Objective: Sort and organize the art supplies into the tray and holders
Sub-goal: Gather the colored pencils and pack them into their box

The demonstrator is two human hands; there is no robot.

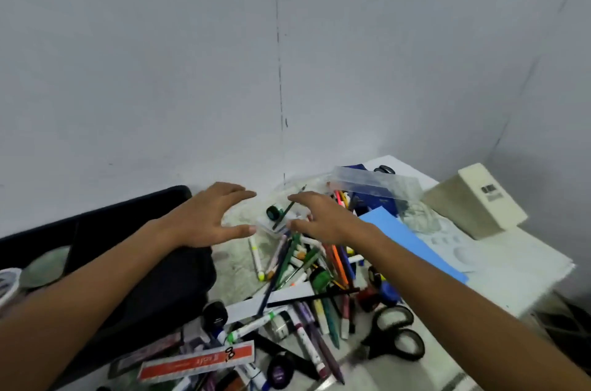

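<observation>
A loose pile of markers, pens and pencils (pixel 307 266) covers the middle of the table. Both my hands reach out over its far end with fingers spread. My left hand (pixel 208 218) hovers left of a small clear plastic box (pixel 276 226) with a dark round pot (pixel 273 212) on it. My right hand (pixel 323 216) hovers just right of that box, over the pens, holding nothing. A black tray (pixel 105 218) lies at the left. A clear rectangular holder (pixel 367 184) stands behind the pile.
Black scissors (pixel 395 336) lie at the front right, a red ruler (pixel 198 362) at the front left. A blue paper sheet (pixel 412 243), a white paint palette (pixel 463 250) and a cream box (pixel 476 198) sit on the right. The wall stands close behind.
</observation>
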